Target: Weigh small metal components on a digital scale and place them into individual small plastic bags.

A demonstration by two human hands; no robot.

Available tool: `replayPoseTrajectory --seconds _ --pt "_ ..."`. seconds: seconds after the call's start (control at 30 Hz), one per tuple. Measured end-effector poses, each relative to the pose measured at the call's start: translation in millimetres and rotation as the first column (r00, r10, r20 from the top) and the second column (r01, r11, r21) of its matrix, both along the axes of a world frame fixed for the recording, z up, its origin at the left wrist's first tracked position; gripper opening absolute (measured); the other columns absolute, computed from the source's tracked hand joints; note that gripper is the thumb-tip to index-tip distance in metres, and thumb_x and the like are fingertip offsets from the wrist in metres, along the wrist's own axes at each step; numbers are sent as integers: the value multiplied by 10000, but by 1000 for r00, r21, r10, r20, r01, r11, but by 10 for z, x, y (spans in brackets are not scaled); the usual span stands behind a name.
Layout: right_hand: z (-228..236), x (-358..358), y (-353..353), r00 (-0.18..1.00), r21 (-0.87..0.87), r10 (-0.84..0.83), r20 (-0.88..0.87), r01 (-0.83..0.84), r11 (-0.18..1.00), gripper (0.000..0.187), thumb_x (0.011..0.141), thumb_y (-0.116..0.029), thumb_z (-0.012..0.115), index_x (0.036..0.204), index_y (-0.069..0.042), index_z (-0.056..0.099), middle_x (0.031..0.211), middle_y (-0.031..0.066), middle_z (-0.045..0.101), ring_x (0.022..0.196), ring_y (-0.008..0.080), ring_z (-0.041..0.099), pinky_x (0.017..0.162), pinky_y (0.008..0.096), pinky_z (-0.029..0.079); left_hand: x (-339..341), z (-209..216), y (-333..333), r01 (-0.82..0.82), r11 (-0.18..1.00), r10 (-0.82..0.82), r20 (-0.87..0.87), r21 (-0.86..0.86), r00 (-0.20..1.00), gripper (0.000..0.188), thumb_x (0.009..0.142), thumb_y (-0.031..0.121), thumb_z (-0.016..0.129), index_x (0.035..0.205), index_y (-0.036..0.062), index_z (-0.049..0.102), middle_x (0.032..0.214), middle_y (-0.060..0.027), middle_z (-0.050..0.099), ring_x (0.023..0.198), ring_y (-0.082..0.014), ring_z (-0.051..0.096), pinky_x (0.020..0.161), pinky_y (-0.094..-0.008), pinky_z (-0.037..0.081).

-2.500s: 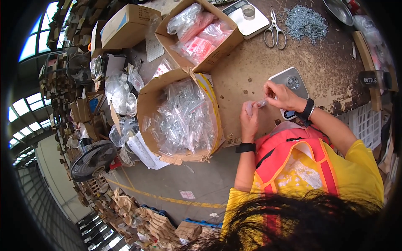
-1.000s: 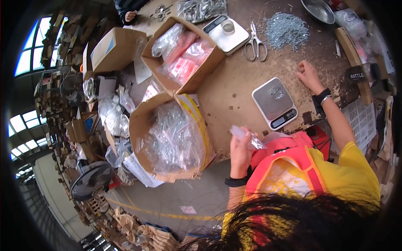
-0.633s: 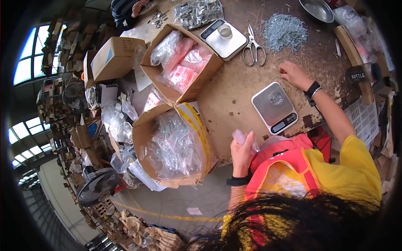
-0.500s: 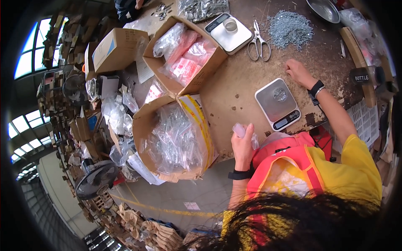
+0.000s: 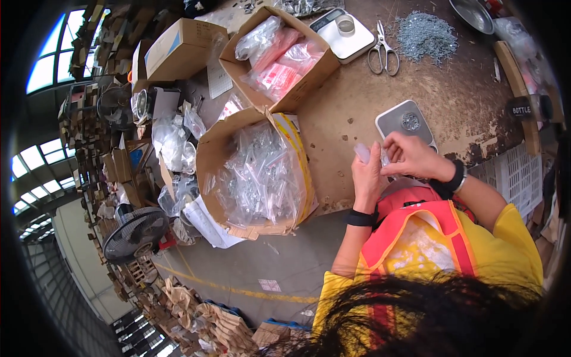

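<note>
My left hand point(image 5: 367, 178) is closed around a small clear plastic bag point(image 5: 361, 153), part of which sticks out past the fingers. My right hand point(image 5: 418, 157) has come up beside it, its thumb and fingertips pinched at the plastic between the two hands. Just beyond my right hand lies a white digital scale point(image 5: 389, 126) with a small heap of shiny metal pieces point(image 5: 410, 121) on its plate. The hand and wrist cover the scale's near end and display.
At left stand an open carton point(image 5: 205, 152) of filled clear bags and another carton point(image 5: 309, 74) with pink-and-clear bags. Farther back are a second scale point(image 5: 358, 44) bearing a round cup, scissors point(image 5: 383, 50), a pile of screws point(image 5: 425, 37) and a metal bowl point(image 5: 476, 16).
My right hand has moved from the table beyond the scale back to my left hand and the bag. The whole view has shifted slightly.
</note>
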State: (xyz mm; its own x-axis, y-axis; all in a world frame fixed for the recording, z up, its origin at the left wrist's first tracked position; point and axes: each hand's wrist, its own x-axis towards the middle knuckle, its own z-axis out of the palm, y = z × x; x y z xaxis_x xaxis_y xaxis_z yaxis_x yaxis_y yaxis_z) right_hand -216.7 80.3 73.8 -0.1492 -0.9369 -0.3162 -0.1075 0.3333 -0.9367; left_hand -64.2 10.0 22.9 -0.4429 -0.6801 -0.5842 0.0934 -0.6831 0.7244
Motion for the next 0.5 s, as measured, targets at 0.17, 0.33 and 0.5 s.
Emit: replayPoseTrajectory --seconds 0.17,0.33,0.5 --pt "-256 -71 69 989 -20 -106 102 109 994 153 934 -124 704 944 7 625 820 9 670 749 64 628 686 231 514 193 32 -60 44 995 -26 -202 85 979 158 975 187 708 970 68 604 841 8 591 705 -89 555 632 -261 469" --pt "-237 -201 105 934 58 -136 331 124 991 85 987 -83 622 982 0 642 841 -19 653 756 34 597 674 217 492 336 102 -72 100 994 -90 -177 46 980 155 961 109 701 1064 28 617 890 -21 628 716 -117 584 647 -264 491" --pt "-195 -224 106 935 57 -160 318 150 987 74 990 -78 613 984 -8 636 842 -31 637 754 32 582 674 208 479 362 201 -41 208 978 -208 7 -17 978 188 938 107 727 1071 -9 663 914 -53 689 690 -102 559 627 -238 455"
